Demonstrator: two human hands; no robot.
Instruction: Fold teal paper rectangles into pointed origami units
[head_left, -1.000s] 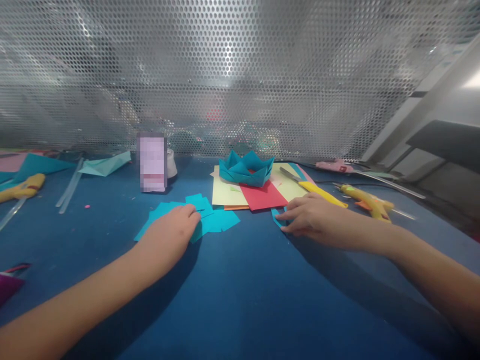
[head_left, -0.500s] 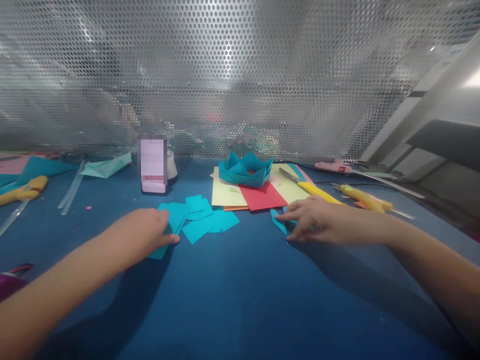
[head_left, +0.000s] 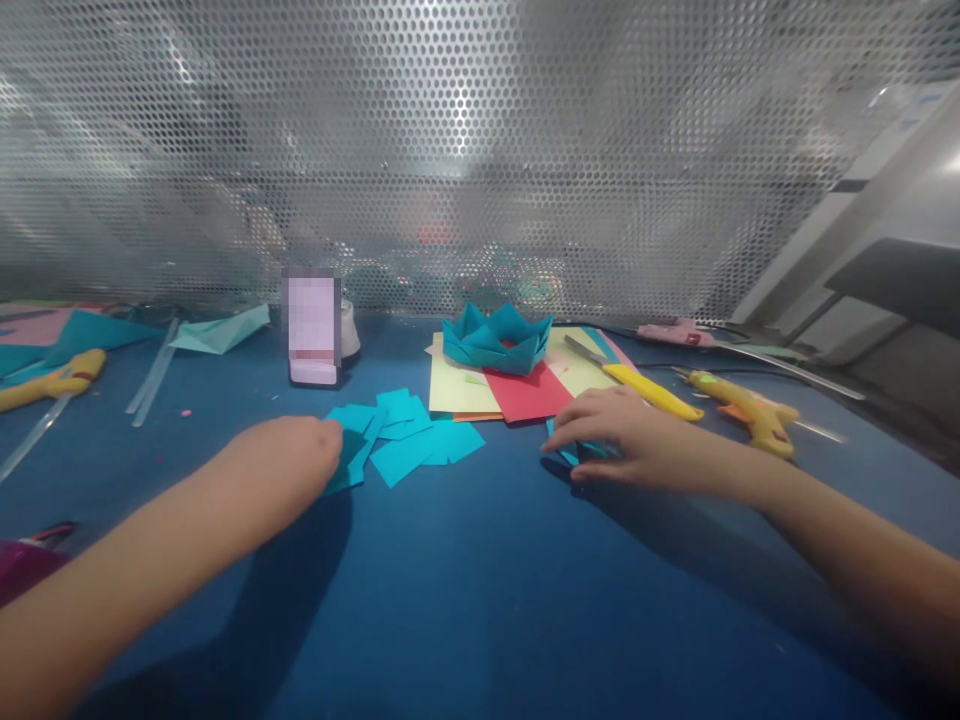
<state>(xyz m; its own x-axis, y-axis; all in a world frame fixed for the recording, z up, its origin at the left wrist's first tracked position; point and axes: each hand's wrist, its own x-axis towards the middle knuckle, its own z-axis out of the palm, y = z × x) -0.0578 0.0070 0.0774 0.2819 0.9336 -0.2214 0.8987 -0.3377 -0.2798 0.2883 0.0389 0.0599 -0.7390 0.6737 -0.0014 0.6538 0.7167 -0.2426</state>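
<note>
My left hand (head_left: 296, 460) is curled over the left end of several blue paper pieces (head_left: 427, 445). Its fingertips are hidden behind the back of the hand, so what they hold cannot be made out. On the right, my right hand (head_left: 622, 435) has its bent fingers and thumb around a folded blue paper piece (head_left: 564, 450), mostly covered by the hand. Beyond the hands, a blue folded paper crown shape (head_left: 496, 340) sits on yellow sheets (head_left: 454, 375) and a red sheet (head_left: 529, 393).
A yellow-handled knife (head_left: 652, 392) lies beside my right hand. Farther right are a yellow glue gun (head_left: 742, 410) and a pink glue gun (head_left: 675, 332). Left stand a phone (head_left: 315, 330) and another yellow glue gun (head_left: 64, 380). Perforated metal (head_left: 450, 150) closes the back.
My left fingers have curled out of sight, and the paper that showed below that hand is less visible. My right fingers have drawn closer around the folded piece. The view has shifted slightly.
</note>
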